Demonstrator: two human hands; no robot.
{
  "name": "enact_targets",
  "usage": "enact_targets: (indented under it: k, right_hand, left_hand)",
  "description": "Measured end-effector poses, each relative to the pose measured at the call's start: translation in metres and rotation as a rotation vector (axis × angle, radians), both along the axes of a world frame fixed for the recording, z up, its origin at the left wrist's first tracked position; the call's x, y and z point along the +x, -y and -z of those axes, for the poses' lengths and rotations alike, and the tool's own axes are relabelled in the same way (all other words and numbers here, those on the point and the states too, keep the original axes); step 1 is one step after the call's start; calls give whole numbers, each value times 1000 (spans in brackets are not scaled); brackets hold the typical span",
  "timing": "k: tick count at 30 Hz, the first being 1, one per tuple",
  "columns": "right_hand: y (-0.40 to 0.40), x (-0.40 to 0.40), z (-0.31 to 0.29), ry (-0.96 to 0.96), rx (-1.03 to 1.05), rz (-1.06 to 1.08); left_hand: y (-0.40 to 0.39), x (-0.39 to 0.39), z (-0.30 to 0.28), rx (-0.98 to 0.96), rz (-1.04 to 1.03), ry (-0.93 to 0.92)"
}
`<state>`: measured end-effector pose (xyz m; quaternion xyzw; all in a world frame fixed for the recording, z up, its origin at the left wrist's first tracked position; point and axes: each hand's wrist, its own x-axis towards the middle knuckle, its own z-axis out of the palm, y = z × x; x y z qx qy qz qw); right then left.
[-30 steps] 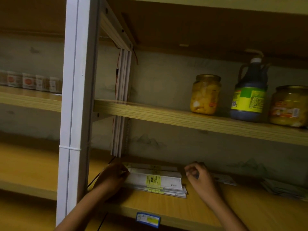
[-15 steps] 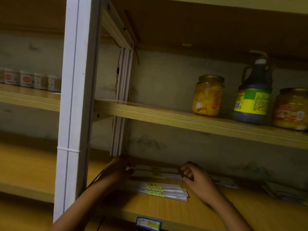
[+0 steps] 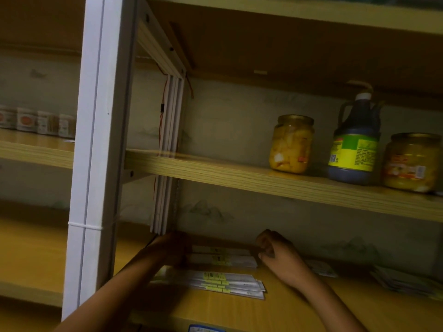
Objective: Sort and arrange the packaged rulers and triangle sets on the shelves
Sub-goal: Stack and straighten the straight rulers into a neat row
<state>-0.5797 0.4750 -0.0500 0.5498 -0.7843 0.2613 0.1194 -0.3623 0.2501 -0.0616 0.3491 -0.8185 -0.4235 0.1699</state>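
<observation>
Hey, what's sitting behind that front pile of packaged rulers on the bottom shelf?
Behind the front pile of packaged rulers lie more ruler packs, held between the left hand and right hand. The left hand covers their left ends.

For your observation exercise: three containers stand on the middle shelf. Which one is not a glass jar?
The dark bottle with the white cap and green-yellow label, standing between the two yellow-filled jars; it alone has a handle and narrow neck.
</observation>
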Motion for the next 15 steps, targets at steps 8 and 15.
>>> enact_targets:
  k: [8,15]
  right_hand:
    - [-5,-3,6,65,-21,0]
    - [2,-10,17,208,-58,5]
  left_hand:
    - [2,-1,-1,-322,68,183]
    - [-9,8,8,-265,-95,-143]
